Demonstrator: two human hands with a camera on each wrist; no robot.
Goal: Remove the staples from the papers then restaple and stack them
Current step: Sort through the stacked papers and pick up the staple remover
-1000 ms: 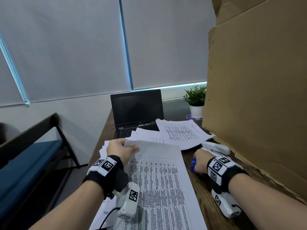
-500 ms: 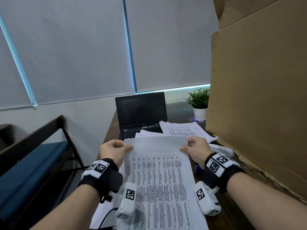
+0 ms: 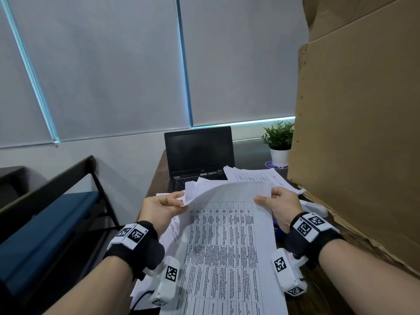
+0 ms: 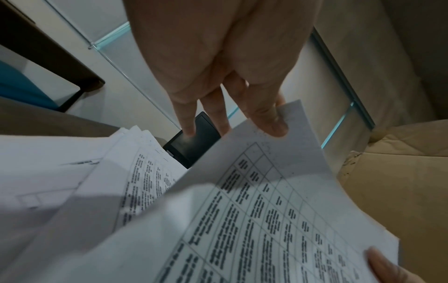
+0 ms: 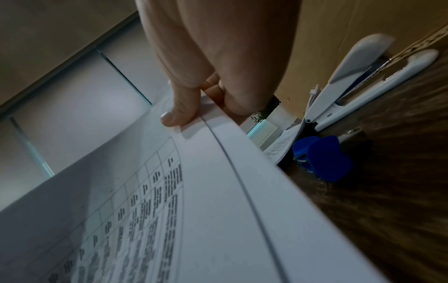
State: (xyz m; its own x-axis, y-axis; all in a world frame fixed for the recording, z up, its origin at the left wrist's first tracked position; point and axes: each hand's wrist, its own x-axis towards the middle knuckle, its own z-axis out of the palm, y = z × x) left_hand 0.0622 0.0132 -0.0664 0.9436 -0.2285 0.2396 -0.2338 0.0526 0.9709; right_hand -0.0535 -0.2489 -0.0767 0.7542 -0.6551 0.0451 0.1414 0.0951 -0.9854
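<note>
Fingers [image 5: 179, 113] of the right hand [image 3: 280, 206] pinch the far right corner of the printed sheets [image 3: 227, 242], thumb on top and the other fingers curled beneath the edge. Over on the left, the left hand [image 3: 159, 209] pinches the far left corner, thumb pressed on the printed face and fingers behind; that corner is lifted and curling up off the pages below. Between the two hands the top sheet bows upward, its table of text facing up. The sheets run from the hands toward the near edge of the tabletop [image 5: 387, 191], lying over more loose paper on the left.

Just right of the sheets, on the dark wood, lies a blue staple remover [image 5: 322, 159], and beyond it a white stapler [image 5: 358, 80], its jaws apart, close to the cardboard box [image 3: 363, 133] that walls off the right side. Farther off, another spread of papers [image 3: 254, 177] lies in front of an open black laptop [image 3: 200, 153] with a dark screen. A small potted plant [image 3: 279, 142] stands at the far right, beside the box.
</note>
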